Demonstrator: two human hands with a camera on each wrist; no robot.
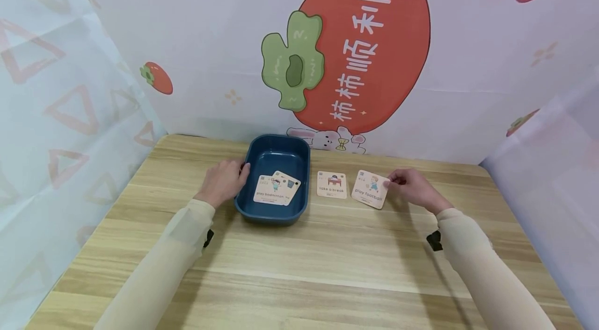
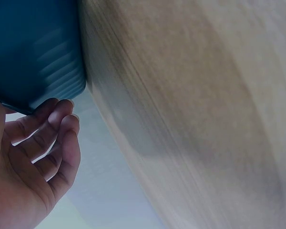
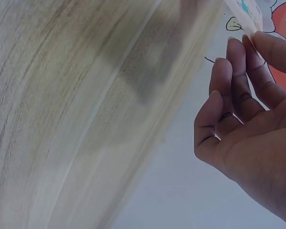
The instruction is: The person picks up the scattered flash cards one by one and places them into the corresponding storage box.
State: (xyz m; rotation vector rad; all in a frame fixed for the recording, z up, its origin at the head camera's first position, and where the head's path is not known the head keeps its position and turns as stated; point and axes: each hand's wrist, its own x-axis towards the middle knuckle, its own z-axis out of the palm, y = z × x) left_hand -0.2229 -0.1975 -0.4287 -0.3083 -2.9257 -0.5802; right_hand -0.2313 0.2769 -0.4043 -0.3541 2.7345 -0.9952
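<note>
My right hand (image 1: 414, 188) pinches the "play football" card (image 1: 369, 189) by its right edge between thumb and finger. In the right wrist view the card (image 3: 245, 14) shows edge-on at the top, raised off the table. My left hand (image 1: 224, 181) grips the left rim of a dark blue plastic tray (image 1: 271, 218), thumb over the rim and fingers (image 2: 62, 119) curled against the outside wall. Inside the tray, a "play badminton" card (image 1: 270, 196) overlaps another card (image 1: 291, 184), whose wording is mostly covered. The "take a break" card (image 1: 331, 187) lies flat between the tray and the football card.
The wood-grain table (image 1: 327, 278) ends at a printed backdrop (image 1: 224, 60) along its far edge. Patterned cloth (image 1: 61, 86) rises at the left side, and pale cloth (image 1: 552, 153) at the right.
</note>
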